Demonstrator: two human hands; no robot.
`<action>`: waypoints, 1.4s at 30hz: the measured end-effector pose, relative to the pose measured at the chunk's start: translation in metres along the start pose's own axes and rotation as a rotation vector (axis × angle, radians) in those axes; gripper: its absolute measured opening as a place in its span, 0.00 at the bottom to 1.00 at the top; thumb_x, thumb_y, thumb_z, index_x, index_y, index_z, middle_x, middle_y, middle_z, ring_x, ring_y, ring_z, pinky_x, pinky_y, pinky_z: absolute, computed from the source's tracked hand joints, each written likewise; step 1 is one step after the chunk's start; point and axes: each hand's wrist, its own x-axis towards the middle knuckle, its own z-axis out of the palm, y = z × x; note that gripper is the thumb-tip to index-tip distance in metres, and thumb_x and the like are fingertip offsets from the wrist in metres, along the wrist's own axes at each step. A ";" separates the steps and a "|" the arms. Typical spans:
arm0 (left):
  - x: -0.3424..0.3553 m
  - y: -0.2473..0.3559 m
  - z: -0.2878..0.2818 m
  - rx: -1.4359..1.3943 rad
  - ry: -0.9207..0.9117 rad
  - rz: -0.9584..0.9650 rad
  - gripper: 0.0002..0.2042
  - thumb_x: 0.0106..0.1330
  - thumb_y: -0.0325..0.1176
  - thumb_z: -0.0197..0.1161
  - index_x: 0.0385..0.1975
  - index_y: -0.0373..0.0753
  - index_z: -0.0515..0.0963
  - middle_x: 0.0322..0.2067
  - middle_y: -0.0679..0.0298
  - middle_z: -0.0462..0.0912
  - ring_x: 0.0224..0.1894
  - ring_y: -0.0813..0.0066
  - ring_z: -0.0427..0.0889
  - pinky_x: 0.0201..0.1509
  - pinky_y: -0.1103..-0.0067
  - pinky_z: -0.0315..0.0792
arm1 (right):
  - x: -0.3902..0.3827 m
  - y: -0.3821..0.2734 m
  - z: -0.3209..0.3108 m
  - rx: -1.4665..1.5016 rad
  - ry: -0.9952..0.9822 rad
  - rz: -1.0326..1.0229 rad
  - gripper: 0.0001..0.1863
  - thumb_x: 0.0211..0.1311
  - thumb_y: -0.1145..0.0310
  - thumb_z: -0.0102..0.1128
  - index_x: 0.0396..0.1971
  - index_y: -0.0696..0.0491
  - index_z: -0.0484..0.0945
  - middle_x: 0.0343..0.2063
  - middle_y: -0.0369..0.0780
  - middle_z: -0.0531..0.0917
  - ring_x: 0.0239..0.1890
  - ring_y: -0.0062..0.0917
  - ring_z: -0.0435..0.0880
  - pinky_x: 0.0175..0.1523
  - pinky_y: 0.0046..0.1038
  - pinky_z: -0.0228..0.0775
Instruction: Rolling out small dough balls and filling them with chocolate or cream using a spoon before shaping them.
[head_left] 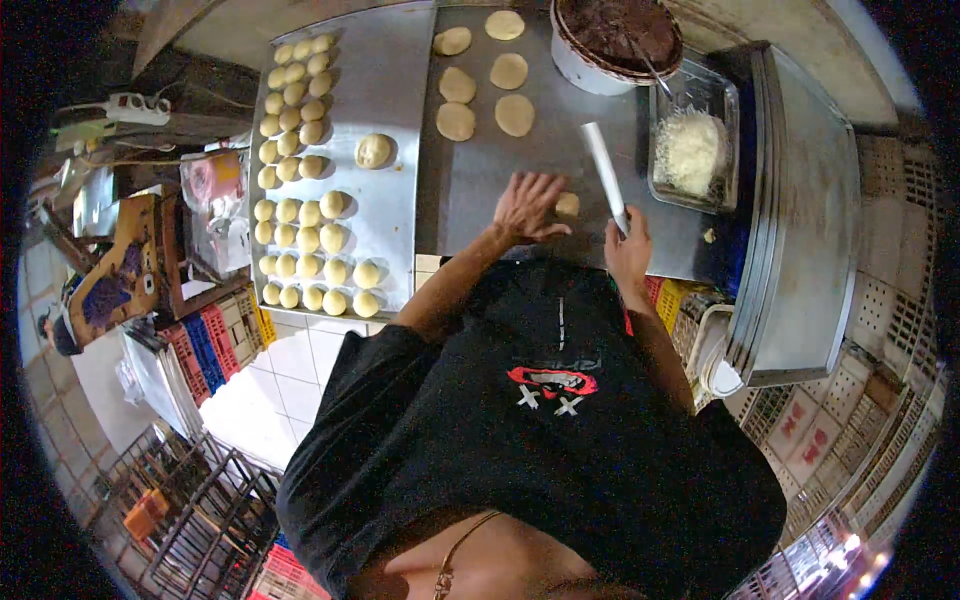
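Observation:
My left hand (pixel 530 208) lies with its fingers spread over the metal worktop, beside a small piece of dough (pixel 568 205). In my right hand (pixel 628 247) is one end of a slim white rolling pin (pixel 602 165), which points up and away, tilted to the left. Beyond my hands, several flattened dough rounds (pixel 514 115) lie in two columns on the worktop (pixel 470 195). On the metal tray (pixel 385 215) to the left stand rows of dough balls (pixel 309 240), and one larger dough piece (pixel 374 151) sits apart from them.
A white tub of dark brown filling (pixel 618 35) with a utensil in it stands at the far edge. Grated white cheese (pixel 690 150) fills part of a clear container to the right. Stacked metal trays (pixel 805 230) lean at the right. Coloured crates (pixel 205 350) are at lower left.

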 end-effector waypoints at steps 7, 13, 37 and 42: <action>-0.067 -0.004 -0.011 -0.071 0.155 -0.269 0.34 0.68 0.51 0.49 0.66 0.31 0.56 0.68 0.46 0.53 0.72 0.52 0.49 0.72 0.56 0.43 | 0.001 0.013 0.020 -0.163 -0.214 -0.479 0.14 0.57 0.69 0.60 0.44 0.51 0.83 0.44 0.40 0.82 0.48 0.35 0.79 0.55 0.37 0.69; -0.013 -0.049 0.011 0.176 0.087 -0.450 0.32 0.70 0.46 0.46 0.66 0.26 0.54 0.68 0.46 0.54 0.73 0.55 0.46 0.74 0.56 0.39 | 0.067 -0.002 0.074 -0.400 -0.341 -0.548 0.31 0.67 0.54 0.49 0.63 0.60 0.62 0.63 0.49 0.66 0.68 0.40 0.61 0.70 0.44 0.49; -0.091 -0.027 -0.025 -0.240 0.374 -0.491 0.18 0.65 0.37 0.57 0.53 0.36 0.75 0.52 0.50 0.74 0.51 0.51 0.72 0.57 0.61 0.64 | 0.016 0.038 0.035 -0.063 -0.488 -0.280 0.23 0.47 0.78 0.58 0.48 0.57 0.74 0.38 0.44 0.75 0.43 0.41 0.75 0.51 0.41 0.66; -0.056 -0.012 -0.004 -0.322 0.252 -0.383 0.12 0.57 0.32 0.64 0.41 0.37 0.79 0.41 0.51 0.79 0.42 0.52 0.77 0.48 0.64 0.71 | 0.042 -0.007 0.061 -0.151 -0.352 -0.200 0.17 0.48 0.70 0.68 0.39 0.59 0.78 0.42 0.46 0.76 0.47 0.44 0.75 0.51 0.40 0.65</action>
